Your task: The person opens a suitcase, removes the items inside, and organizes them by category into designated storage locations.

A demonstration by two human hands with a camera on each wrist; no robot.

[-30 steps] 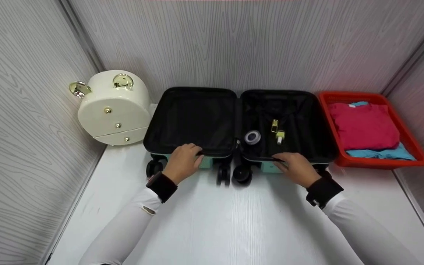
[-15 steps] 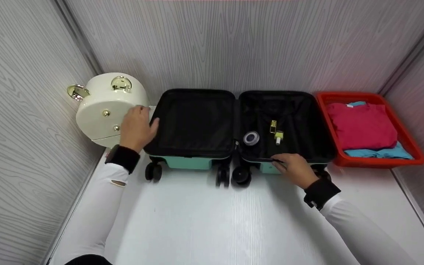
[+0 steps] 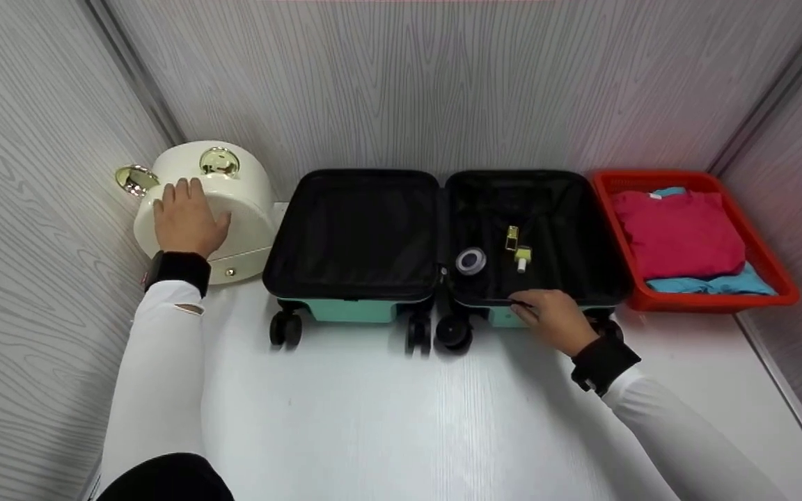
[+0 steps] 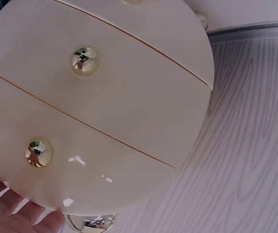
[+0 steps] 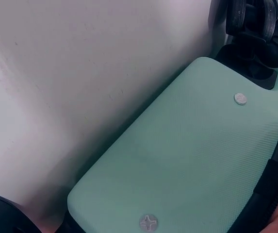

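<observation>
A round cream storage box (image 3: pixel 251 188) with drawers, gold knobs and shiny gold ear-shaped parts stands at the left. My left hand (image 3: pixel 189 221) is in front of its upper face, fingers extended toward its top edge; in the left wrist view fingertips (image 4: pixel 24 211) show beside that rim. A mint-green suitcase (image 3: pixel 366 236) with black lining lies spread open in the middle. My right hand (image 3: pixel 560 321) pinches the front rim of its right half. Inside that half lie a round container (image 3: pixel 470 261), a small gold-and-black item (image 3: pixel 512 238) and a yellow-green bottle (image 3: pixel 523 256) with a white cap.
A red basket (image 3: pixel 707 304) at the right holds a folded pink garment (image 3: pixel 679 233) and blue cloth (image 3: pixel 714 282). Black suitcase wheels (image 3: pixel 453 334) stick out toward the front. Grey wood-patterned walls (image 3: pixel 373 83) enclose the white table (image 3: pixel 373 417).
My left hand has let go of the front rim of the suitcase's left half and moved left to the cream storage box. My right hand has stayed on the rim.
</observation>
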